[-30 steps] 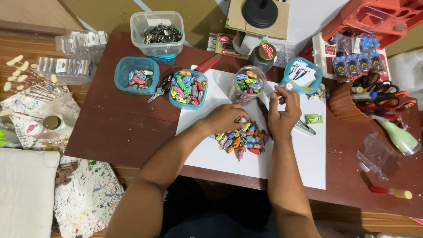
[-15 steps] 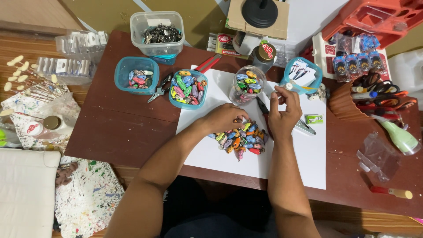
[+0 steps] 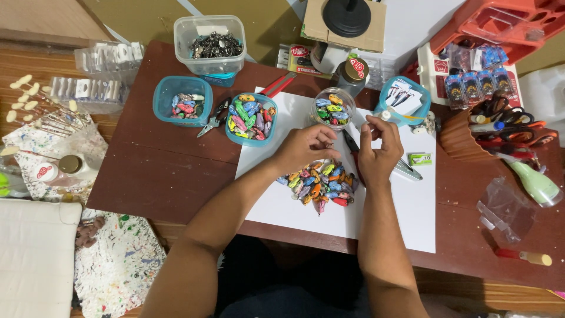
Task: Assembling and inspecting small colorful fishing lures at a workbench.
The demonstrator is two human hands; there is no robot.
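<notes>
A pile of small colourful painted pieces point(image 3: 321, 185) lies on a white sheet of paper point(image 3: 406, 218) on the dark red table point(image 3: 159, 171). My left hand point(image 3: 306, 147) hovers curled over the pile's far edge, its fingertips pinched together; I cannot tell if they hold a piece. My right hand point(image 3: 378, 150) is raised to the right of the pile, thumb and forefinger pinching something tiny that I cannot make out. Pliers with dark handles point(image 3: 352, 144) lie between the hands.
Behind the hands stand a clear round jar of painted pieces point(image 3: 333, 108), two teal tubs of pieces point(image 3: 251, 118) point(image 3: 183, 100), a teal tub with cards point(image 3: 404, 99) and a clear box of dark metal parts point(image 3: 210, 44). A brown tool holder point(image 3: 471, 132) stands at the right.
Both hands stay over the pile. The right hand's fingers have shifted slightly; nothing else has moved.
</notes>
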